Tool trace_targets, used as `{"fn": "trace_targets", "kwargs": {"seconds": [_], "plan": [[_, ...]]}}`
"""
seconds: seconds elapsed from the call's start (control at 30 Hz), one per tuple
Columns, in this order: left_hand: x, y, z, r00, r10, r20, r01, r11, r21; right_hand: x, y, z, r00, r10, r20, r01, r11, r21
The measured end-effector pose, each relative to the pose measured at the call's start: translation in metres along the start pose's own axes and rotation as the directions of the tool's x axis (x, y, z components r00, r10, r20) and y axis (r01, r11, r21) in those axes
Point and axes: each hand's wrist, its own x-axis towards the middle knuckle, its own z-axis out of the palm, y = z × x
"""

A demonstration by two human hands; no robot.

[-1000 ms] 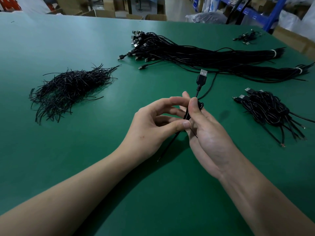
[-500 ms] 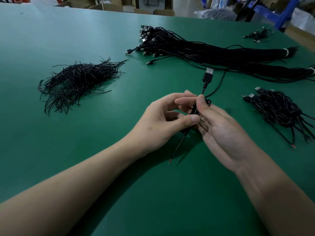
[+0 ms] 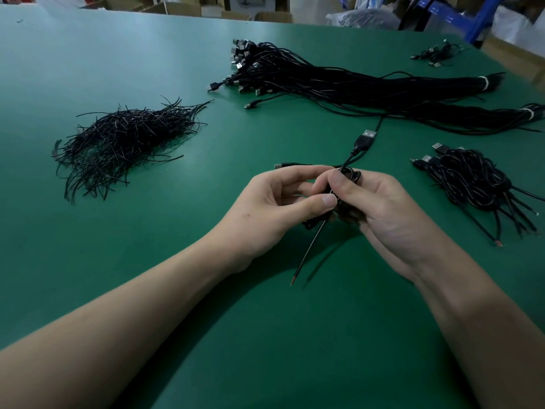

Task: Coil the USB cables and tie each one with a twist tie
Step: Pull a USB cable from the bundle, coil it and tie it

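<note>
Left hand [image 3: 274, 208]: the thumb and forefinger are bent and pinch the USB cable [image 3: 352, 174] from the left side.
Right hand [image 3: 383, 208]: the fingers are curled round the same coil, and the thumb presses on it close beside the left thumb.
Where the cable is: it is held in the air between both hands, above the green tabletop [image 3: 177, 305]. Its plug [image 3: 366, 138] sticks up and away, and its bare end [image 3: 308, 252] hangs down toward the person.
Twist tie: I cannot tell it apart from the black cable between the fingers, so it is not clear if it is already round the coil.
Step, as I judge: closing the tie round the middle of the coil.
Risk, coil opens: if one pinch loosens before the tie has enough turns, the stiff loops can spring apart.
Risk, loose tie: with too few turns, it may slide off the coil.
Risk, bare end: this long tail is free, so it can be trapped under the tie or get bent.
Risk, snag: the plug is near the uncoiled cables [image 3: 354, 87], and it may hook one of them.
Risk, putting down: the tails of the tied coils [image 3: 472, 181] on the right can tangle with this one.
Spare ties: the heap of twist ties [image 3: 124, 140] lies well apart, to the left.
</note>
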Motion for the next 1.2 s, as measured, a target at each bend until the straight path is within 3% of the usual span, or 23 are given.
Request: {"fn": "trace_targets", "kwargs": {"seconds": [0.3,0.47,0.67,0.9,1.2], "plan": [[0.001,-0.003,-0.002,0.998,-0.053,-0.018,0.054,0.998,0.02,-0.001,0.003,-0.01,0.997,0.023,-0.068,-0.026,0.999,-0.038],[-0.001,-0.002,-0.001,0.997,-0.015,-0.072,0.028,0.983,0.18,0.0,0.006,-0.012,0.996,0.074,-0.053,-0.072,0.997,0.041],[-0.005,-0.004,0.004,0.987,0.066,-0.149,-0.01,0.935,0.353,0.002,0.012,-0.011,0.988,0.073,-0.136,-0.081,0.995,-0.059],[-0.004,-0.003,0.005,0.986,0.063,-0.154,-0.003,0.932,0.364,0.004,0.013,-0.009,0.986,0.017,-0.166,-0.038,0.992,-0.12],[-0.002,0.001,0.0,0.977,-0.07,-0.203,0.118,0.965,0.235,0.004,0.013,-0.005,0.994,-0.042,-0.098,0.026,0.987,-0.159]]}}
